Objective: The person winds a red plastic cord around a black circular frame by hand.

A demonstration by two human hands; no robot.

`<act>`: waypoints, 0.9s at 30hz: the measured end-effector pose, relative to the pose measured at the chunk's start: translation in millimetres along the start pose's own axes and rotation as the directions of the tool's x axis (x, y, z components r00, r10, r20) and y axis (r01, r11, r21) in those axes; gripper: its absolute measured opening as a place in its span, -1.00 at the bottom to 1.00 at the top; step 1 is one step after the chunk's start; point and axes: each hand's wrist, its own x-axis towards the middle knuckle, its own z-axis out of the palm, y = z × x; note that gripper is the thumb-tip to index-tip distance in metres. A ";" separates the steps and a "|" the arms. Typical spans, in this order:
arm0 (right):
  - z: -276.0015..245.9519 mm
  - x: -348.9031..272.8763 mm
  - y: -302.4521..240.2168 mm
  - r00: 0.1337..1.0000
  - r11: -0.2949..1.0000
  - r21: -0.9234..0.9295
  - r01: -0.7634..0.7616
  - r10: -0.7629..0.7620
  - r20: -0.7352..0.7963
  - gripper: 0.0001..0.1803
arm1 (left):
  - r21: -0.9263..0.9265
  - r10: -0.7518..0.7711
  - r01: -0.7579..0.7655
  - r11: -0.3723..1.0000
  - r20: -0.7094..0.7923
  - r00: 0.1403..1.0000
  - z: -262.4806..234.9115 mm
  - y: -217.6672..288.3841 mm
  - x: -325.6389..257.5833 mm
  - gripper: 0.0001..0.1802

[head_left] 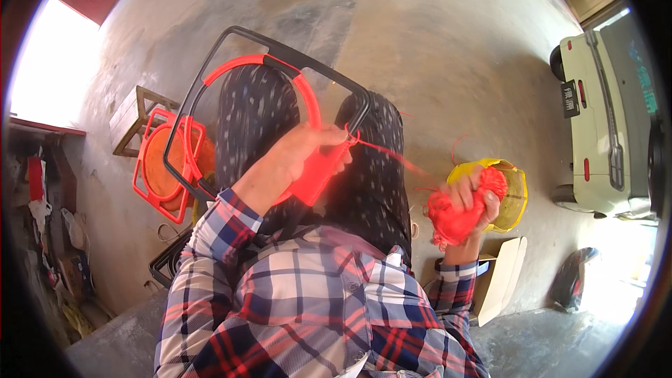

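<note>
Holding the black frame (315,61) by its red covering (318,178) above the lap (378,175), the left hand (301,155) has its fingers closed; the right hand (460,192) clenches a red cord bundle (448,225) before a yellow container (518,199), contents unclear. Pale characters mark the parked vehicle's (577,140) dark plate (570,99).

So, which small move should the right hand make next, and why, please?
I would perhaps draw the right hand gently outward to snug the red strand. That strand runs from the red bundle in this hand to the side of the black frame, and the left hand is holding the red woven section there, which should resist the pull.
</note>
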 end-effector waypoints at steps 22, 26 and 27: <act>44.7 104.3 59.6 0.919 0.814 -0.425 -0.395 0.345 -0.192 -0.67 | -0.133 0.417 -0.429 0.894 -0.108 0.903 10.6 -10.5 0.2 -0.32; 18.9 144.9 84.3 0.866 0.421 -0.794 -0.439 0.434 -0.249 -0.71 | -0.290 0.489 -0.462 0.838 0.026 0.872 16.7 -9.6 3.5 -0.35; 16.7 148.2 84.5 0.941 0.503 -0.807 -0.308 0.288 -0.180 -0.73 | -0.327 0.439 -0.377 0.866 0.140 0.887 14.2 -9.3 5.5 -0.34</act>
